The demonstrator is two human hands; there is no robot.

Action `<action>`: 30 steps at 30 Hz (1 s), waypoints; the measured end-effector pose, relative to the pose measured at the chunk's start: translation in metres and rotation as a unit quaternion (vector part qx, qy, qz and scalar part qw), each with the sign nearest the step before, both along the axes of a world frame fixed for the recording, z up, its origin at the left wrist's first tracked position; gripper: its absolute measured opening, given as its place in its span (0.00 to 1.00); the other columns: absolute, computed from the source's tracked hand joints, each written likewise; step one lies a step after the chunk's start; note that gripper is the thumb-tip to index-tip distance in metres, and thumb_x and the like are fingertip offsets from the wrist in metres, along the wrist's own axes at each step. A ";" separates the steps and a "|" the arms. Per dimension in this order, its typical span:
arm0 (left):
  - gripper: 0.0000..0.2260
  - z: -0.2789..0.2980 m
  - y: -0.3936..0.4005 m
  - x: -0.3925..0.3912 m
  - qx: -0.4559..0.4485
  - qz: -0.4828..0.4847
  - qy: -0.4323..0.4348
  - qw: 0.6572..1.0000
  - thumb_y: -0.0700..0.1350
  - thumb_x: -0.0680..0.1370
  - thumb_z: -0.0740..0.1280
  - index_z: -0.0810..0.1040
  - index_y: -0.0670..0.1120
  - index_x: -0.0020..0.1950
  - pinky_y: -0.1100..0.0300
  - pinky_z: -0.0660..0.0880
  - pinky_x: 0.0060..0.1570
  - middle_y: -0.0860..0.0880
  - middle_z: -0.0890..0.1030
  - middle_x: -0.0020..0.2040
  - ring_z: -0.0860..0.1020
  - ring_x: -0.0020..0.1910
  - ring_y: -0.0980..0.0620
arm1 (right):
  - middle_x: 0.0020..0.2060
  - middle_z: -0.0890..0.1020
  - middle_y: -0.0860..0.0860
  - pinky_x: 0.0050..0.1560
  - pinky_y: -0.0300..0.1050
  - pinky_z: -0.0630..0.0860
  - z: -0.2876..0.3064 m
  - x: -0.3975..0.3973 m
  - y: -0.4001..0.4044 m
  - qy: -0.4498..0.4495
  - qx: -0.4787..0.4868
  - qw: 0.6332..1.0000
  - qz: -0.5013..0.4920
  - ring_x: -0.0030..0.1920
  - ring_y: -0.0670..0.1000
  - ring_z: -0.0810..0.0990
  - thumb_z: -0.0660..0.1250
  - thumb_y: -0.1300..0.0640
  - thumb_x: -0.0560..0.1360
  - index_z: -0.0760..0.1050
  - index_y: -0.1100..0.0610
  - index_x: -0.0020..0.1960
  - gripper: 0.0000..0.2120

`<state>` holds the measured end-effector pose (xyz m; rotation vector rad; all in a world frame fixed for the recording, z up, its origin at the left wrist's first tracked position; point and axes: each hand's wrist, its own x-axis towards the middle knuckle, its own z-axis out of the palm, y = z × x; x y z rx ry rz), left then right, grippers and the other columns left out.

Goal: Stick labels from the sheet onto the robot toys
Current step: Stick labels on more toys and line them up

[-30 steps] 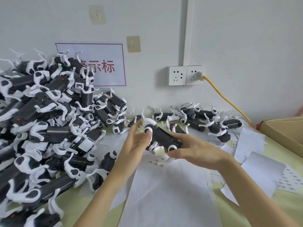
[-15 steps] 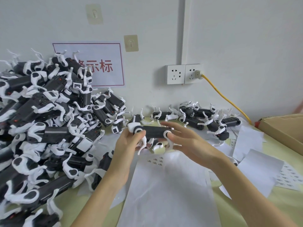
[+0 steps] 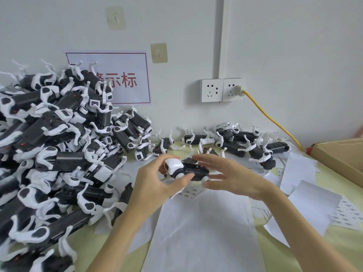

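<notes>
A black and white robot toy (image 3: 188,168) hangs above the table between both hands. My left hand (image 3: 157,181) grips its white head end, thumb under and fingers over it. My right hand (image 3: 231,176) is at the toy's rear, fingers spread and nearly straight, touching its body. Below the toy lies a long white label sheet (image 3: 202,232), with a few small printed labels (image 3: 189,193) left near its top edge.
A big heap of robot toys (image 3: 55,154) fills the left side. A smaller row of toys (image 3: 235,142) lies along the wall. Loose backing sheets (image 3: 306,209) cover the right of the table, beside a cardboard box (image 3: 341,154). A yellow cable (image 3: 271,118) runs from the wall socket.
The toy has been turned in my hands and its white head now points left. My left hand closed round the head, and my right hand's fingers opened along the body.
</notes>
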<state>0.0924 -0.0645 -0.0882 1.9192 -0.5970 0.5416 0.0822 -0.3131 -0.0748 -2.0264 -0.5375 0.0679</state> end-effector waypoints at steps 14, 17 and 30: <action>0.12 0.005 -0.025 -0.014 -0.081 -0.019 0.013 0.996 0.54 0.80 0.70 0.88 0.50 0.57 0.58 0.77 0.56 0.56 0.83 0.53 0.82 0.56 0.52 | 0.58 0.84 0.46 0.62 0.46 0.79 -0.018 -0.001 0.042 -0.077 -0.003 0.996 -0.043 0.60 0.48 0.82 0.67 0.67 0.82 0.75 0.51 0.70 0.20; 0.13 0.008 -0.020 -0.013 -0.134 -0.069 0.086 0.985 0.53 0.86 0.63 0.88 0.52 0.59 0.47 0.78 0.61 0.54 0.85 0.58 0.83 0.60 0.51 | 0.56 0.83 0.41 0.62 0.48 0.79 -0.017 0.002 0.036 -0.112 -0.008 0.991 -0.071 0.59 0.47 0.82 0.70 0.64 0.80 0.76 0.44 0.69 0.23; 0.21 0.007 -0.010 0.000 -0.277 -0.103 0.223 0.929 0.55 0.73 0.75 0.78 0.53 0.64 0.70 0.76 0.44 0.55 0.85 0.48 0.83 0.47 0.57 | 0.54 0.87 0.53 0.64 0.54 0.79 0.006 -0.005 0.015 0.001 0.103 0.993 -0.050 0.57 0.52 0.85 0.69 0.40 0.80 0.79 0.46 0.65 0.17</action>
